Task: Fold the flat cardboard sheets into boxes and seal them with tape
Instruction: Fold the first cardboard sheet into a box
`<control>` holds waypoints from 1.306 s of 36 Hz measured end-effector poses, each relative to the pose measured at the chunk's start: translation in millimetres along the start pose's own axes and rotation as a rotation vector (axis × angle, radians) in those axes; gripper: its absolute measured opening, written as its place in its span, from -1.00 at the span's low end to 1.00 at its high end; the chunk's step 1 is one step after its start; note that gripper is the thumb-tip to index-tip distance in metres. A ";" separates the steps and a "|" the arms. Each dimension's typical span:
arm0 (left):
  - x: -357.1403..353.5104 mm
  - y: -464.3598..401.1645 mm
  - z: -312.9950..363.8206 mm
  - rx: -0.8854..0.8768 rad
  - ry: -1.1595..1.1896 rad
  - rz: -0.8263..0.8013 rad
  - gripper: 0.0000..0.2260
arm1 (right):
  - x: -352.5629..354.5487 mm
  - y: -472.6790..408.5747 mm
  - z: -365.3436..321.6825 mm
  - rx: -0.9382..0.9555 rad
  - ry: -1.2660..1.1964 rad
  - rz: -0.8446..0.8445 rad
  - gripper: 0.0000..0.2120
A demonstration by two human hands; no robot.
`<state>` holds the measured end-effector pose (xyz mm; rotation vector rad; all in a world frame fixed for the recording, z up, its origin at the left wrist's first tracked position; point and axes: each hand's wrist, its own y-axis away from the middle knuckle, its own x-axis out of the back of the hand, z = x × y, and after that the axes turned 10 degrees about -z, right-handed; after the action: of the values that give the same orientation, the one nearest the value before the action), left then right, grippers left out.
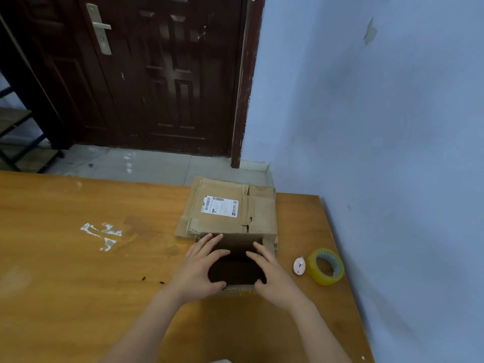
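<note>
Both hands reach forward, left hand (201,268) and right hand (272,273) with fingers spread, thumbs curled inward.

I am holding an opened-up brown cardboard box (237,258) upright on the wooden table, its dark inside facing up at me. Flattened cardboard sheets (230,208), the top one bearing a white shipping label, are lying stacked just behind it. A roll of clear yellowish tape (325,267) is lying to its right.
</note>
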<state>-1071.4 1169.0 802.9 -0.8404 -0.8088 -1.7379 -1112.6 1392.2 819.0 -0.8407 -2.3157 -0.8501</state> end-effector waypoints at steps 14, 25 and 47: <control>-1.1 2.9 5.7 0.025 0.583 0.382 -0.57 | 11.6 -14.9 2.1 -0.108 -0.355 0.032 -0.56; -13.6 11.5 -0.3 0.159 0.626 0.478 -0.73 | 8.6 -20.4 0.9 -0.115 -0.162 -0.006 -0.26; -18.3 23.8 1.8 0.244 0.447 0.158 -0.60 | 1.4 -18.3 16.2 -0.027 -0.173 0.502 -0.57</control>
<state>-1043.8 1172.9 791.7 -0.3225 -0.6157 -1.5658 -1130.5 1393.0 802.3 -1.4741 -2.0845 -0.6053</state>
